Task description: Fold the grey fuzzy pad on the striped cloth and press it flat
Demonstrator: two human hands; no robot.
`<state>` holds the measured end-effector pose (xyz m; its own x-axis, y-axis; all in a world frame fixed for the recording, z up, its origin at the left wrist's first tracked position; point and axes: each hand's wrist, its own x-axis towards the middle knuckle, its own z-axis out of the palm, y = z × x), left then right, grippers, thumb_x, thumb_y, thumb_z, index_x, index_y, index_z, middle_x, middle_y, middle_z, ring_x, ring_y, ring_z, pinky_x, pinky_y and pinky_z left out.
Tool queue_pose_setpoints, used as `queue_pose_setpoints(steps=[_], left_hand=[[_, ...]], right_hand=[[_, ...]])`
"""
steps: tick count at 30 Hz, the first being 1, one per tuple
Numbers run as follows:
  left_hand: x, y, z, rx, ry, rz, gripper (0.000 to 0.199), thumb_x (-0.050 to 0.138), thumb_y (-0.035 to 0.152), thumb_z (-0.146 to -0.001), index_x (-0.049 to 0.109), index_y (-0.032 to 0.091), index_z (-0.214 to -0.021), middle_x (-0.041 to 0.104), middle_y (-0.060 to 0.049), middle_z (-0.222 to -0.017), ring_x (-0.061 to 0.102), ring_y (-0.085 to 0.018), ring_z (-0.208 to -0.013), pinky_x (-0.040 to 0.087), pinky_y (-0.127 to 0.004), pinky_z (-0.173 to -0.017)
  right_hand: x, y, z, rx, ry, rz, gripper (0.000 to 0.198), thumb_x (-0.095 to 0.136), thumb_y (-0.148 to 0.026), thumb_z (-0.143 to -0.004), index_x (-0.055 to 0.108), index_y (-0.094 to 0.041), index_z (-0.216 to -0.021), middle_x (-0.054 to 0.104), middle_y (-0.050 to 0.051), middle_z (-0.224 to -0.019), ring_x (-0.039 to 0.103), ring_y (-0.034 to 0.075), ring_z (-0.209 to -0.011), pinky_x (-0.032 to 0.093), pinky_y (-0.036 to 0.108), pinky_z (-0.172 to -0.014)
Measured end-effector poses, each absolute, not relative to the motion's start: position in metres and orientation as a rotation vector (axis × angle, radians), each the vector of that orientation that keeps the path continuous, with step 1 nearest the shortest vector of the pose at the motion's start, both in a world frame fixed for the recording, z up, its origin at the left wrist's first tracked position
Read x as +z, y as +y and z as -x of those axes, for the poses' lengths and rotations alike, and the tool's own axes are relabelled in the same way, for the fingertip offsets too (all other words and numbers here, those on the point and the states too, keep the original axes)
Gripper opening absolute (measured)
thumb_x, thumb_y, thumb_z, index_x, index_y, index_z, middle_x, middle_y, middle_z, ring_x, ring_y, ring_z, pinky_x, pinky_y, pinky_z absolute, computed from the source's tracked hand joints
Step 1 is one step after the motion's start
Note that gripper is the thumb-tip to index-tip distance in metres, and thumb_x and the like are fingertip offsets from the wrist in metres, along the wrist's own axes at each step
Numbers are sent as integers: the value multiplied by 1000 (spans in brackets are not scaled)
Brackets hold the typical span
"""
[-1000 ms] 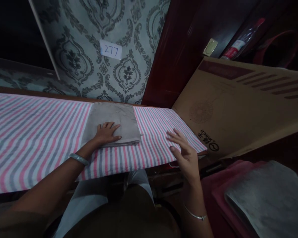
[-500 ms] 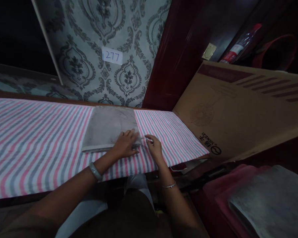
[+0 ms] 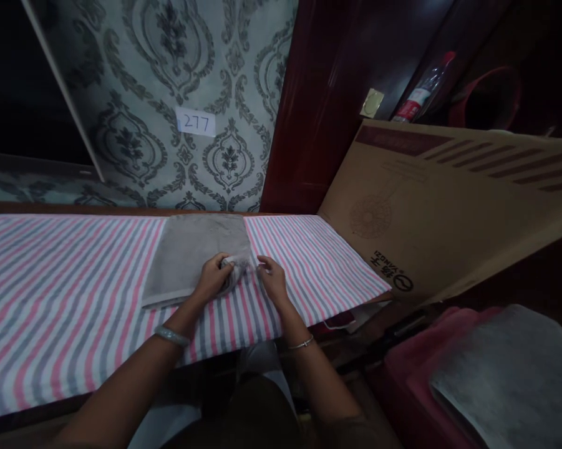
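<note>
A folded grey cloth [image 3: 187,255] lies on the pink, grey and white striped cover [image 3: 318,262]. My left hand [image 3: 211,274] is closed around its near right corner, which is bunched and lifted between thumb and fingers. Just right of that corner is my right hand [image 3: 274,279], its fingers bent and drawn together by the cloth's edge. Whatever its fingertips may hold is too small to make out.
A large cardboard box [image 3: 430,206] stands at the right end of the cover. Behind it are a plastic bottle [image 3: 423,90] and a red round rim [image 3: 486,93]. Red fabric [image 3: 416,349] and another grey cloth [image 3: 519,374] lie at lower right. A dark screen [image 3: 23,93] is at upper left.
My left hand has gone from lying flat on the grey cloth to gripping its near right corner, which is now raised and crumpled. My right hand stays beside that edge.
</note>
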<state>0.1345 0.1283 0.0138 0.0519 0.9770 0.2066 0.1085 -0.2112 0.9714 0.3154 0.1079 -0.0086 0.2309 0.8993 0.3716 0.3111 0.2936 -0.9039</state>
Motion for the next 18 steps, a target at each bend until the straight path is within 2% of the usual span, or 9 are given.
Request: queue_pose_setpoints(steps=[2,7,12,18], left_hand=[[15,128,-134,1288,1095,-1342,30,66,42,-62,64,19,-82,59,4,-64,51,-14,-57,38,-24,-55],[19,126,-133,1294,1019,-1199,35,73,39,-56,63,18,-82,59,5,-63,51,-13,-56,38,-23,-54],[22,123,-130,1300,975,-1147,37,74,39,-56,63,18,-83,61,4,-66,54,-14,-58,40,-24,-55],[26,123,-129,1307,957,-1093,36,75,36,-52,62,18,-80,63,4,-66,54,-13,-58,41,-24,-57]], right_hand=[[-7,113,-308,638,-1312,1254,30,60,-22,-75,69,-21,-103,73,6,-104,68,19,-85,55,32,-79],[-7,120,-289,698,-1282,1300,22,68,-29,-72,66,-21,-92,71,1,-79,66,17,-71,51,29,-68],[-12,123,-281,635,-1267,1315,6,62,-27,-73,63,-21,-75,66,-2,-68,62,17,-66,46,27,-64],[-9,125,-291,733,-1176,1277,12,55,-30,-75,62,-21,-72,61,-3,-61,57,15,-60,44,25,-59]])
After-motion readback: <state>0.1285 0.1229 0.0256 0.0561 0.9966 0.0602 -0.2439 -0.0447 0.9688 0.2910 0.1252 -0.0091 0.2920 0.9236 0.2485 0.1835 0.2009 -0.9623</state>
